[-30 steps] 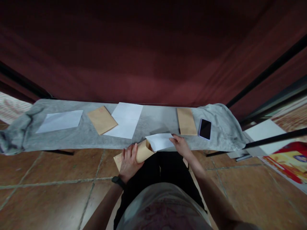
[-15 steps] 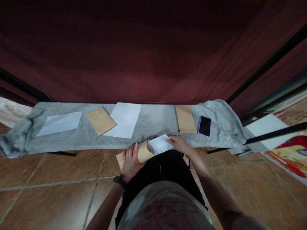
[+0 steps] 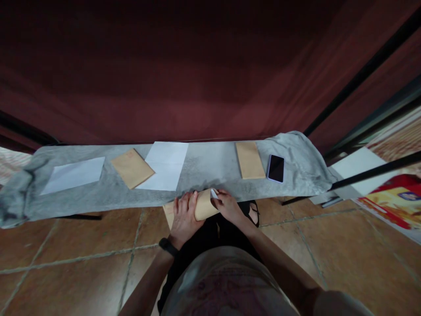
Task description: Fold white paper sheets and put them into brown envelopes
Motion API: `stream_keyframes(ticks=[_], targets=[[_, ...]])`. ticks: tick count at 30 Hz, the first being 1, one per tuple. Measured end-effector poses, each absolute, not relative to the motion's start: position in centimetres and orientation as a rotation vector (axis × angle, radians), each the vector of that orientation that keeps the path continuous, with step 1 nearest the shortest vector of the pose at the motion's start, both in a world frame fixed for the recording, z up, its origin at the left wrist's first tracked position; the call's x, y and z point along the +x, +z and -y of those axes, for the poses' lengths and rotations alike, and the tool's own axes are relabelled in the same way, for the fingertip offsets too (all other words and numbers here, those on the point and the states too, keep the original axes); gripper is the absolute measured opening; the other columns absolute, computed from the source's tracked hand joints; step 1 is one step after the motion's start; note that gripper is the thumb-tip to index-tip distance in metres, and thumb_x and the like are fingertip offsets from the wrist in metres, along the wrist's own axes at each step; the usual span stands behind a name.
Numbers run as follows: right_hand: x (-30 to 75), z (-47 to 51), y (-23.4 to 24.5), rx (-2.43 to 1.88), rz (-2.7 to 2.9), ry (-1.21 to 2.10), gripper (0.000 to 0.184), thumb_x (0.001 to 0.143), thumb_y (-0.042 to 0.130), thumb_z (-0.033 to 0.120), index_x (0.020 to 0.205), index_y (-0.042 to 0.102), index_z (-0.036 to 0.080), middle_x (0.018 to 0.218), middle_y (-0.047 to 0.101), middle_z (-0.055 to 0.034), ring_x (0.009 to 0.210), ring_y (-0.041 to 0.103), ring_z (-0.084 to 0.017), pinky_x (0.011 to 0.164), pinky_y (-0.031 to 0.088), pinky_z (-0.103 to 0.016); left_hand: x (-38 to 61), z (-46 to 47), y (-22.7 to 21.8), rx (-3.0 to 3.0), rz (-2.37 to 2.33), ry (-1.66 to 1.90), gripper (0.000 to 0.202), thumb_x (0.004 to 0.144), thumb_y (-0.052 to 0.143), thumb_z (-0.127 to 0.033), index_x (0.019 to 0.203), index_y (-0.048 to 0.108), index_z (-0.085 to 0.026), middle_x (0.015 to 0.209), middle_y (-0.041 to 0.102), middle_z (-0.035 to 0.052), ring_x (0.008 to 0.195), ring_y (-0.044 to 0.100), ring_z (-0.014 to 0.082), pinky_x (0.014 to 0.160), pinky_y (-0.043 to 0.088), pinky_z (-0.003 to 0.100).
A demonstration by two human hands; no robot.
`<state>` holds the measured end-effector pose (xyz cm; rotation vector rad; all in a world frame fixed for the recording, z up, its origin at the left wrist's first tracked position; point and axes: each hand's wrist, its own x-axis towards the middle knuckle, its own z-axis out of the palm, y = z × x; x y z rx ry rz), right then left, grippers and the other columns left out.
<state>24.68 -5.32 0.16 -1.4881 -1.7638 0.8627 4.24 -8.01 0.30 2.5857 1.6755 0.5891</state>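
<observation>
My left hand point(image 3: 184, 215) is wrapped round a brown envelope point(image 3: 205, 205) held at the near edge of the grey cloth-covered bench point(image 3: 210, 169). My right hand point(image 3: 228, 206) is closed at the envelope's open end, pressing a folded white paper point(image 3: 213, 193) into it. Only a small white corner of that paper shows. A dark watch sits on my left wrist.
On the cloth lie a white sheet point(image 3: 74, 174) at the left, a brown envelope point(image 3: 132, 167), a larger white sheet point(image 3: 164, 165), another brown envelope point(image 3: 250, 159) and a dark phone point(image 3: 276, 168). Dark red curtain hangs behind. Tiled floor is below, and coloured printed boards lie at the right.
The white paper has slid almost wholly into the brown envelope. My right hand has moved left up to the envelope's mouth. My left hand has kept its hold.
</observation>
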Motion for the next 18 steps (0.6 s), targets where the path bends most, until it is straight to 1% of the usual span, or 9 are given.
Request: stream_keyframes(ticks=[3, 7, 10, 11, 14, 15, 16, 18], targets=[[24.5, 5.4, -0.1, -1.46, 1.776, 0.926, 0.019, 0.09, 0.054, 0.014, 0.085, 0.071, 0.021, 0.103, 0.069, -0.0073, 0.096, 0.064, -0.02, 0.093, 0.05, -0.034, 4.4, 7.8, 0.5, 2.581, -1.644, 0.595, 0.092, 0.077, 0.068, -0.034, 0.155, 0.025, -0.012, 0.142, 0.05, 0.023, 0.136, 0.044, 0.0394, 0.118, 0.02, 0.059], [24.9, 5.8, 0.2, -1.399, 1.705, 0.915, 0.017, 0.088, 0.054, 0.013, 0.092, 0.067, 0.022, 0.103, 0.066, -0.0052, 0.094, 0.063, -0.019, 0.089, 0.049, -0.032, 4.3, 7.6, 0.7, 2.568, -1.62, 0.631, 0.094, 0.078, 0.069, -0.036, 0.156, 0.023, -0.013, 0.142, 0.05, 0.0225, 0.136, 0.043, 0.0389, 0.119, 0.021, 0.058], [25.0, 6.1, 0.6, -1.44, 1.567, 0.923, 0.017, 0.085, 0.055, 0.016, 0.098, 0.064, 0.022, 0.097, 0.066, -0.0033, 0.091, 0.064, -0.02, 0.087, 0.049, -0.033, 4.3, 7.6, 0.7, 2.598, -1.604, 0.631, 0.093, 0.079, 0.069, -0.036, 0.156, 0.023, -0.012, 0.142, 0.049, 0.0228, 0.137, 0.042, 0.0391, 0.118, 0.021, 0.058], [25.1, 6.2, 0.7, -1.464, 1.506, 0.931, 0.021, 0.084, 0.055, 0.017, 0.103, 0.062, 0.022, 0.096, 0.066, -0.0027, 0.089, 0.064, -0.02, 0.085, 0.05, -0.033, 4.3, 7.6, 0.8, 2.609, -1.601, 0.629, 0.093, 0.079, 0.069, -0.036, 0.156, 0.024, -0.012, 0.143, 0.049, 0.023, 0.138, 0.042, 0.0391, 0.119, 0.021, 0.058], [25.3, 6.1, 0.5, -1.527, 1.351, 0.97, 0.044, 0.079, 0.058, 0.019, 0.123, 0.057, 0.022, 0.092, 0.066, -0.0009, 0.082, 0.065, -0.019, 0.08, 0.051, -0.032, 4.4, 7.4, 1.1, 2.646, -1.576, 0.611, 0.091, 0.079, 0.069, -0.034, 0.156, 0.024, -0.013, 0.144, 0.048, 0.0233, 0.139, 0.04, 0.0387, 0.12, 0.019, 0.058], [25.4, 5.9, 0.4, -1.534, 1.328, 0.999, 0.046, 0.078, 0.059, 0.019, 0.123, 0.057, 0.022, 0.089, 0.066, -0.0001, 0.08, 0.065, -0.019, 0.078, 0.051, -0.031, 4.4, 7.2, 1.3, 2.66, -1.563, 0.599, 0.091, 0.079, 0.069, -0.033, 0.156, 0.025, -0.013, 0.146, 0.047, 0.0233, 0.14, 0.039, 0.0387, 0.12, 0.017, 0.059], [25.5, 5.7, 0.3, -1.53, 1.32, 1.042, 0.042, 0.077, 0.059, 0.02, 0.119, 0.061, 0.022, 0.085, 0.067, 0.0007, 0.077, 0.064, -0.019, 0.075, 0.05, -0.03, 4.3, 7.0, 1.5, 2.673, -1.548, 0.583, 0.091, 0.079, 0.069, -0.032, 0.156, 0.025, -0.014, 0.147, 0.046, 0.0233, 0.142, 0.038, 0.0389, 0.12, 0.016, 0.06], [25.7, 5.2, 0.0, -1.49, 1.283, 1.161, 0.022, 0.077, 0.058, 0.024, 0.096, 0.069, 0.021, 0.075, 0.067, 0.0018, 0.072, 0.064, -0.018, 0.07, 0.049, -0.028, 4.3, 6.5, 2.0, 2.681, -1.517, 0.557, 0.092, 0.079, 0.071, -0.033, 0.156, 0.025, -0.016, 0.153, 0.039, 0.023, 0.146, 0.031, 0.0401, 0.12, 0.011, 0.062]])
